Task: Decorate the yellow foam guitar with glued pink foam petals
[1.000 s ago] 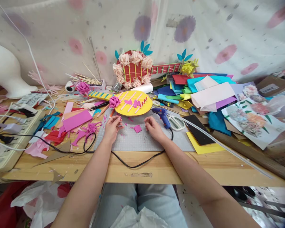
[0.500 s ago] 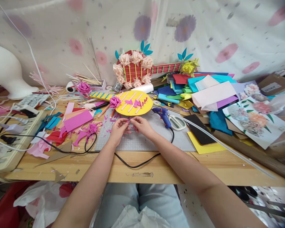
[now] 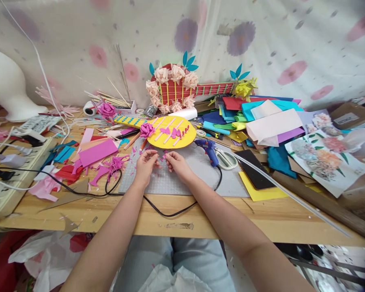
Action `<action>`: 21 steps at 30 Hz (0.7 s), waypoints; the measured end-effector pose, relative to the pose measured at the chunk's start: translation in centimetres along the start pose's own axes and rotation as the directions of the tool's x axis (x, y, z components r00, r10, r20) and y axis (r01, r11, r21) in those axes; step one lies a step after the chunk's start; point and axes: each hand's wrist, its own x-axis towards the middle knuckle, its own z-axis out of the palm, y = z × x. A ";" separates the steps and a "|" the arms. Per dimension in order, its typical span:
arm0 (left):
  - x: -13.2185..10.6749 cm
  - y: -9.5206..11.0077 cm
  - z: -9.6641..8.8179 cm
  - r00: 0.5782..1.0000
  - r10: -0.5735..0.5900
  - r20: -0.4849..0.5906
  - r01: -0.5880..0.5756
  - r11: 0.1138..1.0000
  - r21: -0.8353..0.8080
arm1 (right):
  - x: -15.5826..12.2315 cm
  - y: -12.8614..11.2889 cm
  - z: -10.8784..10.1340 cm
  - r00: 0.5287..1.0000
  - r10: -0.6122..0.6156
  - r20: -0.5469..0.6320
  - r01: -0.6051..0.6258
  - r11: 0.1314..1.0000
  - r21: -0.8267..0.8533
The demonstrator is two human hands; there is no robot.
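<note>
Nearest you, a black cable loops over the worn wooden table and onto the grey gridded cutting mat. Over that mat your left hand and right hand meet, each grip pinched shut on one tiny pink foam bit held between the fingertips, just short of the yellow foam guitar. By the look of it, that guitar is well along: a ruffled pink flower, pale strips and flat pink shapes already sit on its smooth oval body, while the bit in your fingers is not yet on it. Jagged pink scraps litter the left. Right of the guitar lie a blue glue gun and scissors. Farther back stand soft stacked foam sheets and a finished-looking red guitar ringed with cream roses.
</note>
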 end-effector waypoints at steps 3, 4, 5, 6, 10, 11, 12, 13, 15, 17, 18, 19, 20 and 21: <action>0.0 0.0 0.1 0.999 -0.007 0.040 0.006 0.999 0.036 | -0.3 0.2 -0.1 0.999 0.007 0.034 -0.009 0.999 0.038; -0.1 0.0 0.1 0.997 -0.018 0.072 0.014 0.999 0.050 | -0.4 0.2 -0.2 0.999 0.009 0.041 -0.012 0.999 0.051; -0.2 0.0 0.1 0.994 -0.030 0.104 0.023 0.998 0.065 | -0.4 0.2 -0.2 0.999 0.013 0.047 -0.016 0.998 0.064; -0.2 -0.1 0.2 0.990 -0.041 0.132 0.031 0.997 0.078 | -0.5 0.2 -0.3 0.999 0.018 0.051 -0.022 0.997 0.076; -0.4 -0.1 0.3 0.981 -0.069 0.184 0.051 0.994 0.100 | -0.5 0.1 -0.3 0.996 0.028 0.085 -0.038 0.993 0.115; -0.4 -0.1 0.3 0.980 -0.070 0.185 0.052 0.994 0.098 | -0.5 0.0 -0.3 0.995 0.027 0.094 -0.038 0.992 0.121; -0.4 0.0 0.3 0.980 -0.068 0.185 0.052 0.994 0.092 | -0.6 0.0 -0.3 0.995 0.026 0.099 -0.038 0.991 0.125; -0.4 0.1 0.3 0.980 -0.067 0.188 0.052 0.995 0.083 | -0.6 0.0 -0.3 0.994 0.027 0.102 -0.040 0.991 0.127; -0.4 0.2 0.2 0.977 -0.062 0.206 0.048 0.996 0.070 | -0.6 -0.1 -0.3 0.994 0.033 0.099 -0.047 0.990 0.134; -0.4 0.2 0.1 0.969 -0.058 0.242 0.037 0.995 0.089 | -0.6 -0.1 -0.4 0.994 0.042 0.100 -0.056 0.988 0.143; -0.4 0.1 0.1 0.964 -0.059 0.260 0.031 0.993 0.110 | -0.6 -0.1 -0.4 0.994 0.045 0.102 -0.060 0.987 0.148; -0.5 0.0 0.1 0.961 -0.061 0.270 0.026 0.991 0.132 | -0.6 -0.1 -0.5 0.993 0.047 0.105 -0.062 0.986 0.152; -0.5 -0.1 0.1 0.961 -0.063 0.270 0.022 0.988 0.150 | -0.6 -0.1 -0.5 0.993 0.047 0.107 -0.063 0.986 0.153; -0.5 -0.2 0.2 0.962 -0.064 0.265 0.021 0.986 0.163 | -0.6 -0.1 -0.5 0.993 0.047 0.108 -0.063 0.986 0.152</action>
